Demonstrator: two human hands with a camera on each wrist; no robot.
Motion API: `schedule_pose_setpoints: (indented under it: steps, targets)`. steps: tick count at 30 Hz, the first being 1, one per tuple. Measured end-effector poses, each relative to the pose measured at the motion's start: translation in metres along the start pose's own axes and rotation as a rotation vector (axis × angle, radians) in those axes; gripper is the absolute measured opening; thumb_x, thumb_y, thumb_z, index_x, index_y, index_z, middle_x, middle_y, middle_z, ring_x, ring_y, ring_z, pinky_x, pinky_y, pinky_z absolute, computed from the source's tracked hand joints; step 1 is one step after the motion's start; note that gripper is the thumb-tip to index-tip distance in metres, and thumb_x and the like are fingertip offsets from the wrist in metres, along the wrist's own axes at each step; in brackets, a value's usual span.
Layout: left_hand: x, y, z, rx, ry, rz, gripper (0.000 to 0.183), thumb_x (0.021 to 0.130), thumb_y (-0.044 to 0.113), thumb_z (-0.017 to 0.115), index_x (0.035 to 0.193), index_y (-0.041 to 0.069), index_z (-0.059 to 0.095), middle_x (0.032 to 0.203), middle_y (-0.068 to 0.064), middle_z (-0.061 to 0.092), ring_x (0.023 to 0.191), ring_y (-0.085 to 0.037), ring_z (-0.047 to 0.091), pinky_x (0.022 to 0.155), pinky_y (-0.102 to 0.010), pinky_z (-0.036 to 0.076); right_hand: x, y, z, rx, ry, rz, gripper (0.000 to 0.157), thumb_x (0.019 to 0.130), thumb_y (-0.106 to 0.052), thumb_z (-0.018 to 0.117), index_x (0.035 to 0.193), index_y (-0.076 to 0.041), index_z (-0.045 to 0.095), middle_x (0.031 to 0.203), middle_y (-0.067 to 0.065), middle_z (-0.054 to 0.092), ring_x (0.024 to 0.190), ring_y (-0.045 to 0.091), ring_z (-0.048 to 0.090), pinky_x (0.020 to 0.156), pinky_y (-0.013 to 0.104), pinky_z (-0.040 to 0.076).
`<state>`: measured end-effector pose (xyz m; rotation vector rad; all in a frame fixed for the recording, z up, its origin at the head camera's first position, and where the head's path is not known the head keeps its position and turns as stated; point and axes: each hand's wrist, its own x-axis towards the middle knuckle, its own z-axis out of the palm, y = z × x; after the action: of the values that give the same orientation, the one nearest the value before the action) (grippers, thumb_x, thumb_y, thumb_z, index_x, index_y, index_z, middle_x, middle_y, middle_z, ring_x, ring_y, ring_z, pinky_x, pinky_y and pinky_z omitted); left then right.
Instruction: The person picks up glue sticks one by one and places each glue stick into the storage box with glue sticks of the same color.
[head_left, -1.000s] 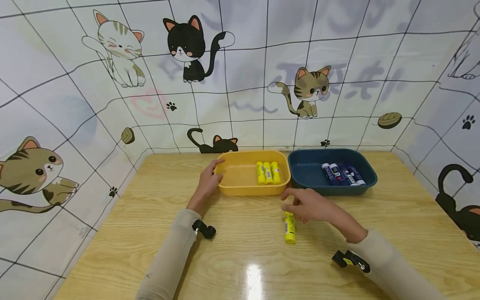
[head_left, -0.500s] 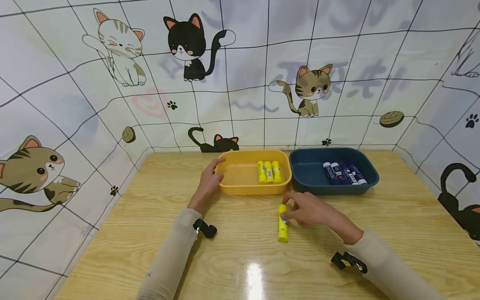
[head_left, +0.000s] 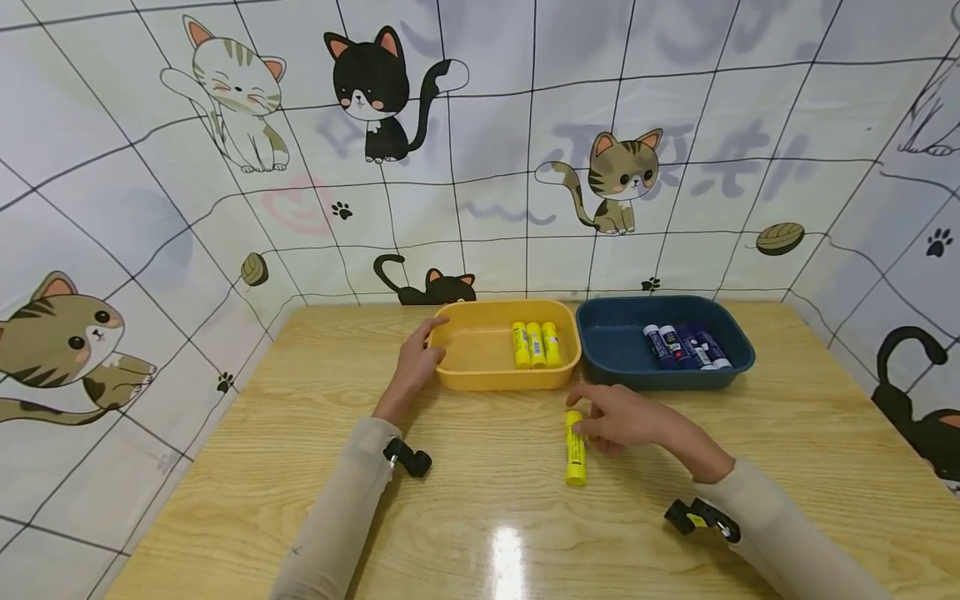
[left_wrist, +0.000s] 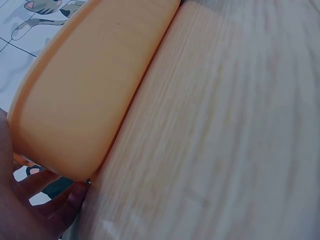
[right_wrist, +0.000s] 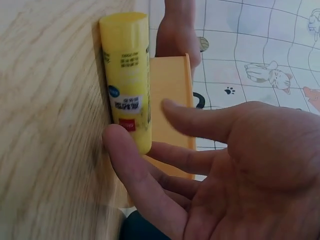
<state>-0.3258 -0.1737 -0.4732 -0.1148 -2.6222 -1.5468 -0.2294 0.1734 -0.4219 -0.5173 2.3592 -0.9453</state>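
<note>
A yellow glue stick (head_left: 575, 462) lies lengthwise on the table in front of the trays. My right hand (head_left: 626, 417) is over its far end; in the right wrist view one fingertip overlaps the cap end of the glue stick (right_wrist: 127, 75), while the thumb stays apart from it. At the left end of the yellow tray (head_left: 502, 382), my left hand (head_left: 416, 362) holds the rim and corner. The left wrist view shows the fingers of that hand (left_wrist: 35, 205) wrapped about the tray's end. Three yellow glue sticks (head_left: 536, 346) lie side by side inside this tray.
A dark blue tray (head_left: 652, 382) stands right beside the yellow one, with several dark blue, white-capped sticks (head_left: 686, 348) in it. Behind both trays rises a cloth wall (head_left: 487, 133) printed with cats. The wooden table (head_left: 465, 500) extends toward me.
The loose glue stick has shifted left under my right hand, then slightly back to the right. My left hand and both trays have kept their places.
</note>
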Motion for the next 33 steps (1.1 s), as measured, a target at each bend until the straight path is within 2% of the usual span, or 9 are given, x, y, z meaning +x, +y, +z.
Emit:
schedule_pose_setpoints:
  steps: [4,6,10,15,23,33]
  targets:
    - [0.0,0.0,0.0,0.0,0.002,0.002,0.064,0.086,0.004,0.05,0.148,0.019,0.055,0.16,-0.009,0.046,0.145,-0.034,0.043,0.102,-0.045,0.04,0.001,-0.002,0.005,0.015,0.013,0.046,0.052,0.097,-0.033,0.07,0.137,-0.005,0.052,0.076,0.01,0.065,0.06,0.021,0.063,0.057,0.035,0.058]
    - [0.001,-0.001,0.0,0.002,0.006,0.0,0.064,0.086,0.004,0.05,0.148,0.019,0.055,0.159,-0.009,0.046,0.144,-0.034,0.044,0.1,-0.043,0.04,0.002,-0.004,0.008,0.009,0.029,0.077,0.057,0.093,-0.035,0.075,0.137,-0.006,0.052,0.074,0.01,0.065,0.059,0.02,0.063,0.057,0.034,0.058]
    - [0.001,-0.001,0.0,0.004,0.006,-0.002,0.065,0.086,0.004,0.05,0.149,0.019,0.054,0.16,-0.01,0.046,0.146,-0.034,0.043,0.099,-0.044,0.04,0.005,-0.004,0.012,0.004,0.06,0.124,0.057,0.088,-0.03,0.081,0.133,-0.006,0.054,0.078,0.009,0.066,0.062,0.021,0.065,0.058,0.032,0.059]
    - [0.001,0.0,0.0,-0.008,0.0,-0.006,0.065,0.086,0.004,0.05,0.149,0.018,0.054,0.161,-0.01,0.045,0.148,-0.035,0.04,0.105,-0.046,0.04,0.009,-0.001,0.012,0.087,0.065,0.147,0.054,0.088,-0.024,0.081,0.131,-0.006,0.054,0.091,0.011,0.067,0.065,0.022,0.069,0.061,0.034,0.06]
    - [0.0,0.0,0.001,-0.011,-0.001,-0.003,0.064,0.086,0.004,0.05,0.148,0.018,0.055,0.16,-0.01,0.046,0.143,-0.033,0.045,0.097,-0.043,0.04,0.006,0.0,0.009,0.15,0.03,0.091,0.054,0.09,-0.02,0.078,0.135,-0.005,0.052,0.097,0.013,0.066,0.067,0.023,0.07,0.064,0.037,0.061]
    - [0.0,0.001,0.0,-0.019,0.006,-0.005,0.064,0.085,0.005,0.05,0.148,0.018,0.055,0.158,-0.01,0.047,0.139,-0.033,0.047,0.096,-0.042,0.04,0.007,-0.002,0.002,0.159,0.048,0.003,0.054,0.092,-0.018,0.076,0.137,-0.003,0.052,0.096,0.015,0.066,0.068,0.025,0.07,0.065,0.04,0.062]
